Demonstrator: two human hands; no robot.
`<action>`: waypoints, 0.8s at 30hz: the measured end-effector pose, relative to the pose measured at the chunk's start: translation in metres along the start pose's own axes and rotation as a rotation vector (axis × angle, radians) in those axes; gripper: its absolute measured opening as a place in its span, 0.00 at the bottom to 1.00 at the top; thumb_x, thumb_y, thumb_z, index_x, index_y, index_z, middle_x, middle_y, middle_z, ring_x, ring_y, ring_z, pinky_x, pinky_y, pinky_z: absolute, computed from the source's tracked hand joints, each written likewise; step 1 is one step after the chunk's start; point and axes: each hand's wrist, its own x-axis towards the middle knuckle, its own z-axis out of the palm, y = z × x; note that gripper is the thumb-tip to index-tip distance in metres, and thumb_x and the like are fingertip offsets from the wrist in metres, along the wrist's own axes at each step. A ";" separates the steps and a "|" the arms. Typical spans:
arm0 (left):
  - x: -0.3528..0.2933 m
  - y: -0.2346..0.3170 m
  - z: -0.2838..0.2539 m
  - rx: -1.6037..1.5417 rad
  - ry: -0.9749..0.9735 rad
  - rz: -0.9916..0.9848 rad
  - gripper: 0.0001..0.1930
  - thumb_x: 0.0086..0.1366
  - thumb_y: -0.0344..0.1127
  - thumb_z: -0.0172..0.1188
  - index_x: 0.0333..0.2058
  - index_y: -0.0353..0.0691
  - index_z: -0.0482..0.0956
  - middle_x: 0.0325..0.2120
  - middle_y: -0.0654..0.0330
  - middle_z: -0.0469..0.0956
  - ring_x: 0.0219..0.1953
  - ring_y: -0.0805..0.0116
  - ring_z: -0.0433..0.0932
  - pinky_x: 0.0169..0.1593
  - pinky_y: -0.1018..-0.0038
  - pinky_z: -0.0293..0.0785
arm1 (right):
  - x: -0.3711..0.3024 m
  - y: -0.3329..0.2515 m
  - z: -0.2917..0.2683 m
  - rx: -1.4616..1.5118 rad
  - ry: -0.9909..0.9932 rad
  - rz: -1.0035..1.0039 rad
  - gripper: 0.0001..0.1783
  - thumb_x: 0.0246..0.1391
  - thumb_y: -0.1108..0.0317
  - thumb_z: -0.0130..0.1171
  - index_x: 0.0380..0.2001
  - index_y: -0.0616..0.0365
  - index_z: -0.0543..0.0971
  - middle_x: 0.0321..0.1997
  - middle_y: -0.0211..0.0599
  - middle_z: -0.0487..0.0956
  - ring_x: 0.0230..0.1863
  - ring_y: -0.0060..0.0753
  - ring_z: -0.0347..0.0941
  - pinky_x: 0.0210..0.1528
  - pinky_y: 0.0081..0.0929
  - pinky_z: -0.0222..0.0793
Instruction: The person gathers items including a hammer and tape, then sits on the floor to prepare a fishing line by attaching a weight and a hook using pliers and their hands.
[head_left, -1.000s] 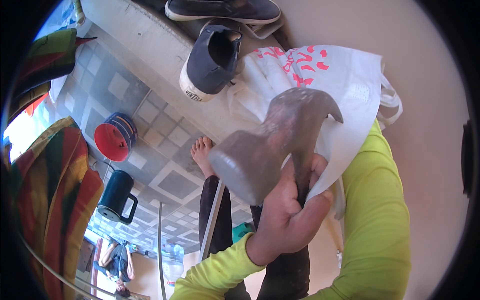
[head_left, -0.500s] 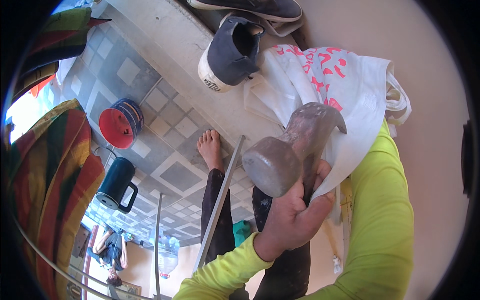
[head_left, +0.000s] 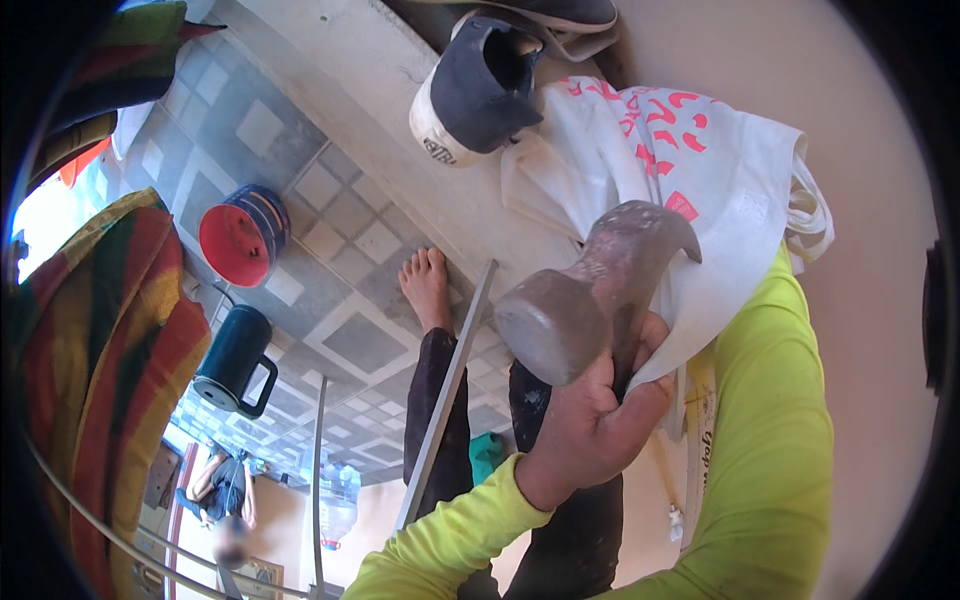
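My left hand (head_left: 597,420), in a lime-yellow sleeve, is closed round the handle of a claw hammer (head_left: 635,250) just below its worn, paint-flecked head. The claw points right and the round striking face turns toward the lower left. Its thumb also meets the lower edge of a white cloth bag (head_left: 745,190) with pink print and looped handles. The bag hangs behind the hammer. My right forearm (head_left: 770,420) rises along the right side and passes behind the bag, which hides my right hand and its fingers.
A navy and white shoe (head_left: 480,90) sits on the ledge (head_left: 330,70). Grey metal bars (head_left: 450,390) slant beside my leg. On the tiled floor are a red-lined bucket (head_left: 240,240) and a dark teal mug (head_left: 235,360). Striped cloth (head_left: 110,370) hangs at left; another person (head_left: 225,495) is farther off.
The view has shifted a little, so the ledge, shoe and floor things sit slightly differently. My left hand's hold on the hammer and the bag edge looks the same.
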 end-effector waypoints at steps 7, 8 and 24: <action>0.001 -0.005 0.001 0.033 0.007 0.055 0.16 0.59 0.24 0.52 0.46 0.33 0.65 0.33 0.67 0.67 0.34 0.80 0.65 0.40 0.81 0.64 | -0.003 0.001 0.000 0.009 0.022 0.004 0.20 0.56 0.56 0.56 0.44 0.61 0.79 0.39 0.40 0.84 0.37 0.30 0.78 0.48 0.31 0.72; 0.001 -0.005 0.005 0.018 0.061 0.063 0.10 0.56 0.24 0.53 0.38 0.35 0.70 0.31 0.69 0.68 0.33 0.81 0.65 0.39 0.82 0.64 | -0.003 0.000 0.002 0.011 0.022 0.001 0.20 0.56 0.56 0.56 0.44 0.61 0.79 0.39 0.41 0.84 0.37 0.30 0.78 0.48 0.31 0.72; 0.003 -0.014 0.001 0.066 0.047 0.068 0.09 0.57 0.26 0.52 0.38 0.36 0.69 0.31 0.68 0.69 0.32 0.83 0.65 0.37 0.83 0.64 | -0.006 0.005 -0.001 0.019 0.043 0.020 0.21 0.55 0.56 0.58 0.44 0.63 0.79 0.40 0.41 0.83 0.37 0.29 0.77 0.47 0.30 0.72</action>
